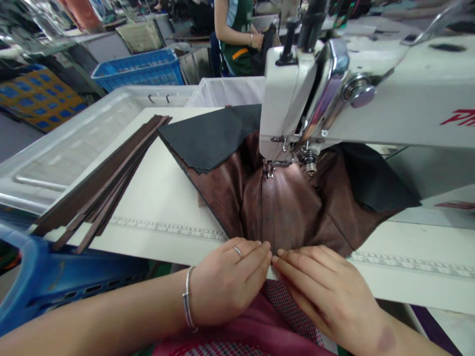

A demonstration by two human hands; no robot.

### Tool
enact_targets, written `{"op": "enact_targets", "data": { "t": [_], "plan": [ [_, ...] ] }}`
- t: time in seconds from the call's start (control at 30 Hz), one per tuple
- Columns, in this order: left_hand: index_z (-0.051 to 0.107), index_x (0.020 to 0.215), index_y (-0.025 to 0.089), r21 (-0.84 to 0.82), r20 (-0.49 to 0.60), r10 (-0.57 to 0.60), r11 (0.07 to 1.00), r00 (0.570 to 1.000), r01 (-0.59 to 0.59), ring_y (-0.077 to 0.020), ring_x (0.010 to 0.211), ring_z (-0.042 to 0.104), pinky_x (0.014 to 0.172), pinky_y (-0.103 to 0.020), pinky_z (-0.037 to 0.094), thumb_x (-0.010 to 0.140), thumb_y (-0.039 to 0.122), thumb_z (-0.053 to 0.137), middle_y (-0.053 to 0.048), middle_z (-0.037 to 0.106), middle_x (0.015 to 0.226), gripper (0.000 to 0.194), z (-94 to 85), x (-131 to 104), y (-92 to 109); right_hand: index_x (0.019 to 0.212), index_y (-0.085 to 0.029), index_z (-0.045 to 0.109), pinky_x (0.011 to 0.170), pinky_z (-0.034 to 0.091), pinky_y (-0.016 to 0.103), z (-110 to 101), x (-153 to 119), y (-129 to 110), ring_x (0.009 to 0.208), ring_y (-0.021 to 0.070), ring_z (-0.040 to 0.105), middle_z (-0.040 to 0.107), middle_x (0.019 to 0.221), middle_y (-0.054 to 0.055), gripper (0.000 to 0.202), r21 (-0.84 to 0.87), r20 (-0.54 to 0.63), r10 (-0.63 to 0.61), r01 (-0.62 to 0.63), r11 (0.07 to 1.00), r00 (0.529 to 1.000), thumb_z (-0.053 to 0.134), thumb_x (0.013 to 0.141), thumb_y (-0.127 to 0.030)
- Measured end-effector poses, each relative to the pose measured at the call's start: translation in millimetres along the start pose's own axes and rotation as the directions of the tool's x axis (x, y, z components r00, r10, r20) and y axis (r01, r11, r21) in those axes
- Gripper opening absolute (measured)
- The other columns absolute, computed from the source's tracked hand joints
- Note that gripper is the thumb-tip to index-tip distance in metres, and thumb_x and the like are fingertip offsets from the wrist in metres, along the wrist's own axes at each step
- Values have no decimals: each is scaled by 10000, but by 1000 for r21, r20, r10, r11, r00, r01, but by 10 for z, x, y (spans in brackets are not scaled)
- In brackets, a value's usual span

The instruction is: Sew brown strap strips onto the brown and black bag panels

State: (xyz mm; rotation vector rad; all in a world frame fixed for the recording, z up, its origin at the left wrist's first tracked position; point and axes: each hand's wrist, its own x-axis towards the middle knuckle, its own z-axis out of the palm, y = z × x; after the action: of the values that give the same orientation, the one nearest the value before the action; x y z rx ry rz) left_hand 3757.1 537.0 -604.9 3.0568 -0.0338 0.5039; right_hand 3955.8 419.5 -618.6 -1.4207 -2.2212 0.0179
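Observation:
A brown leather piece lies bunched on the sewing table, its front edge at the table's near side. Black panels are attached to it at the left and right. The sewing machine's presser foot rests on the leather, where a strip with a seam runs toward me. My left hand, wearing a ring and bracelet, is closed on the front edge of the leather. Close beside it, my right hand grips the same edge. Both thumbs are hidden, and the fingertips nearly meet.
Dark brown strips lie in a bundle on the white table, overhanging its front edge. A printed ruler runs along it. A blue basket stands at the left, with a clear plastic bin behind. Across from me, a co-worker handles dark material.

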Motion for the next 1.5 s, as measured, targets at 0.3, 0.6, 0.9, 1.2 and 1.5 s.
{"op": "enact_targets", "data": {
  "t": [0.3,0.6,0.9,1.2,1.5],
  "plan": [
    [462,1334,91,-43,138,-192,979,972,199,-287,1342,356,1143,-477,260,899,487,503,-173,419,1423,589,-5,250,-438,1117,-168,643,761,480,314,-13,56,-74,906,177,578,675,1006,32,289,-111,-18,8,-10,994,1000,413,941,-176],
    [422,1374,106,23,200,-218,976,955,218,-280,1328,377,1151,-449,235,919,510,443,-164,402,1437,609,118,263,-511,1102,-200,654,789,466,309,28,111,-13,917,169,578,672,1045,-1,300,-112,17,25,-23,993,1000,400,943,-181],
    [594,1156,93,-73,49,-78,994,996,81,-234,1126,556,1034,-388,427,918,347,507,-105,620,1196,359,34,211,-499,1173,-164,620,801,477,316,-8,231,125,945,181,559,652,1057,23,290,-115,41,13,-8,993,999,490,920,-225],
    [618,1087,130,-139,-2,19,990,1000,-19,-195,1117,565,1010,-347,444,928,159,448,-63,651,1144,234,61,173,-661,1207,-165,596,828,483,345,-2,337,253,961,189,552,634,1101,39,321,-131,56,63,-55,990,996,518,910,-260],
    [637,1026,123,-96,-42,38,995,998,-42,-201,1067,593,964,-355,472,914,149,458,-61,657,1141,212,154,283,-864,1227,-165,578,875,486,393,4,434,412,1003,218,549,616,1156,66,350,-190,111,100,-78,979,989,504,915,-306]
  ]
}}
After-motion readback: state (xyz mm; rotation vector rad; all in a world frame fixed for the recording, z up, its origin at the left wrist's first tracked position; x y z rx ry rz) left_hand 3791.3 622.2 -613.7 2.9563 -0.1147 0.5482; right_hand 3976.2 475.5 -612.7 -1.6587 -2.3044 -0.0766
